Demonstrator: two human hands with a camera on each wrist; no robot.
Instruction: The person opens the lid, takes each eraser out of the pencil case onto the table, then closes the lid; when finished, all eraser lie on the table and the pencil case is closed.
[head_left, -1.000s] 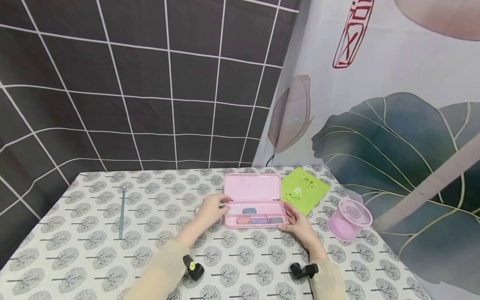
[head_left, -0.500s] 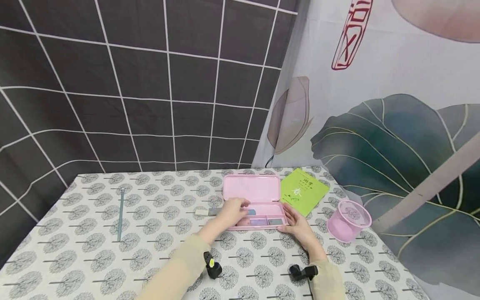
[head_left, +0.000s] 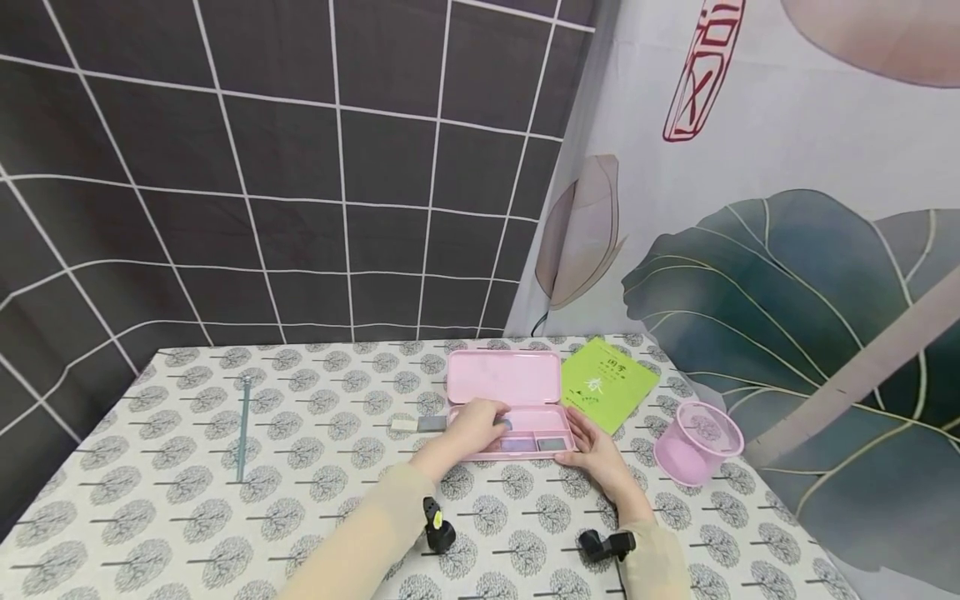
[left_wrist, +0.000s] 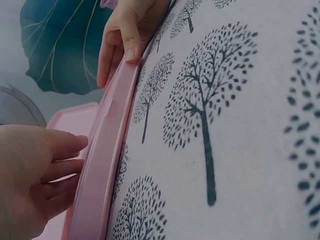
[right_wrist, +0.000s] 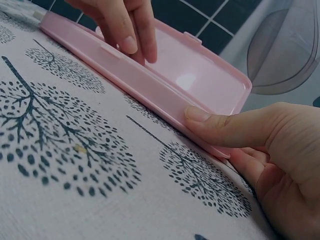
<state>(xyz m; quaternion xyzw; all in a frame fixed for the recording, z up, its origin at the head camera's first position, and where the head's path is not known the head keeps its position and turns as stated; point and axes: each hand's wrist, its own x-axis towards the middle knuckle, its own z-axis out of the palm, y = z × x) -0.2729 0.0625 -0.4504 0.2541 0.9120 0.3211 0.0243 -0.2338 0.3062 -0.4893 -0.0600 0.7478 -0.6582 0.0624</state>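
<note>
A pink pencil case (head_left: 504, 379) lies with its lid raised at the back of the patterned table. My left hand (head_left: 477, 427) reaches down into it, fingers bent, over a blue eraser (head_left: 507, 425) that shows only in part. Whether the fingertips pinch that eraser is hidden. In the front compartments sit a purple eraser (head_left: 517, 445) and a grey-green eraser (head_left: 552, 444). At the case's right end my right hand (head_left: 597, 448) holds on, its thumb against the front wall in the right wrist view and its other fingers around the corner.
Left of the case, a white block (head_left: 404, 425) and a grey block (head_left: 432, 424) lie end to end. A bluish pencil (head_left: 243, 429) rests far left. Behind my right hand lies a green booklet (head_left: 609, 383); a pink cup (head_left: 688, 454) stands at the right.
My left hand has moved right, from the case's left edge to over its inside, covering the white piece there. The white and grey blocks on the table have come into view. My right hand stays.
</note>
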